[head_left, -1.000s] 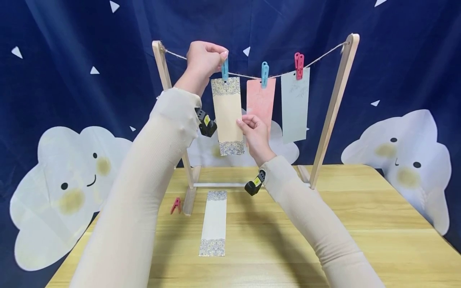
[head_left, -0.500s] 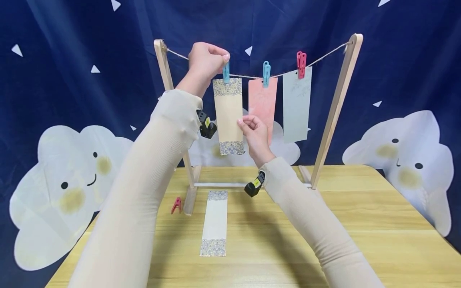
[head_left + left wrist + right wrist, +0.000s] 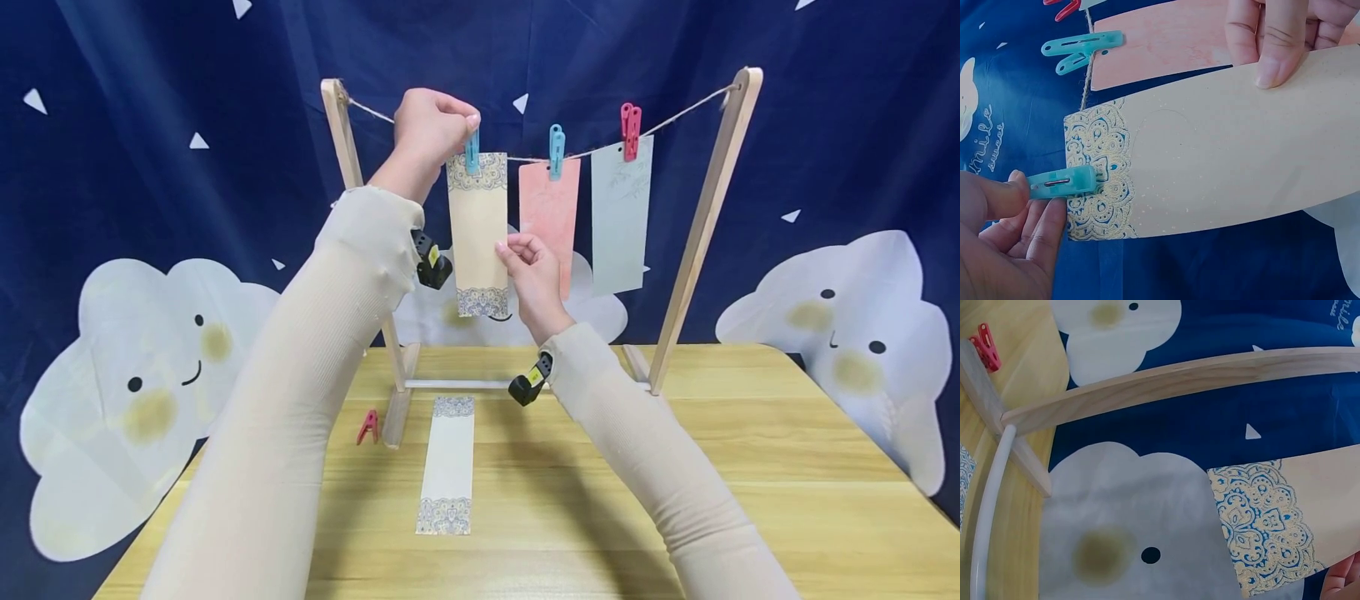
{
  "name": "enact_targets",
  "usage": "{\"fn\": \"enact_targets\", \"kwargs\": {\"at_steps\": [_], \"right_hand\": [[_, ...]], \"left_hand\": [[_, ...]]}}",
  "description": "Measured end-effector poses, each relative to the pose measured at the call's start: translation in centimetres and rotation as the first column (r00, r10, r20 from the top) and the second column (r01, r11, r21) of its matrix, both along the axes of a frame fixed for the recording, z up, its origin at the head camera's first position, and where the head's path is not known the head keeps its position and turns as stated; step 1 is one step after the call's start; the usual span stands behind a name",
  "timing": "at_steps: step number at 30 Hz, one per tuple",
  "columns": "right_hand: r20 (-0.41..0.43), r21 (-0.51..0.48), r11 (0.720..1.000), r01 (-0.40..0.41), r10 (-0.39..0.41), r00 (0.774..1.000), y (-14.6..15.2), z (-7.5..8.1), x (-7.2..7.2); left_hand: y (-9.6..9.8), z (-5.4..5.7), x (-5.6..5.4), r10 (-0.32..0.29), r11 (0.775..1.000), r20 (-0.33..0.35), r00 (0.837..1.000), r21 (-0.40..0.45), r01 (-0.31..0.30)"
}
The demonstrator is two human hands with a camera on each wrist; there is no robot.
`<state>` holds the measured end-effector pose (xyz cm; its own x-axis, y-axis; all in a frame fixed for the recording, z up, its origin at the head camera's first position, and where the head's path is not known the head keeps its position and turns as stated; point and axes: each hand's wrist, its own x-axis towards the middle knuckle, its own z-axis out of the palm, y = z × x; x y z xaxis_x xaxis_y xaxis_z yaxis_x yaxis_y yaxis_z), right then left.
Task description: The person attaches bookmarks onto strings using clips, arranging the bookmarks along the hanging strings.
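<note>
My left hand [image 3: 426, 137] pinches a light blue clothespin [image 3: 472, 157] at the cord. In the left wrist view the clothespin's tip lies over the patterned top end of a beige paper card [image 3: 1229, 144]. Whether its jaws grip both card and cord cannot be seen. My right hand [image 3: 538, 287] pinches the card's right edge, lower down, between thumb and fingers. The card hangs upright with ornate blue-and-gold bands at both ends; its lower band [image 3: 1266, 525] shows in the right wrist view.
To the right, a pink card [image 3: 549, 208] and a pale green card [image 3: 622, 221] hang from the cord [image 3: 692, 112] of a wooden frame [image 3: 705, 225]. A white patterned card [image 3: 447, 462] and a red clothespin [image 3: 367, 427] lie on the table [image 3: 750, 450].
The beige card has risen slightly, its top end now further up behind the blue clothespin and above the cord. My right hand rose a little with it; my left hand stayed at the clothespin.
</note>
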<state>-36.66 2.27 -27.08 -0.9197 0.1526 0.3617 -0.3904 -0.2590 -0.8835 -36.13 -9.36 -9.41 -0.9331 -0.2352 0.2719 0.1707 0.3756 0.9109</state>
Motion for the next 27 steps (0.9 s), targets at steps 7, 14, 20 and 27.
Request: {"fn": "enact_targets", "kwargs": {"at_steps": [7, 14, 20, 27], "right_hand": [[-0.006, 0.026, 1.0, -0.012, 0.012, 1.0, 0.02, 0.06, -0.04], [0.002, 0.034, 0.999, -0.018, 0.018, 1.0, 0.15, 0.11, -0.15], [-0.003, 0.036, 0.999, -0.03, 0.031, 1.0, 0.2, 0.21, -0.24], [-0.015, 0.025, 0.999, -0.048, 0.048, 0.999, 0.31, 0.11, -0.64]], "left_hand": [[-0.12, 0.14, 0.12, -0.022, 0.999, 0.017, 1.0, 0.027, 0.021], [-0.33, 0.03, 0.12, -0.052, 0.998, 0.029, 0.998, 0.019, 0.052], [-0.58, -0.1, 0.29, -0.093, 0.994, 0.006, 0.996, 0.053, 0.093], [-0.67, -0.13, 0.47, -0.103, 0.993, -0.013, 0.995, 0.056, 0.104]]}}
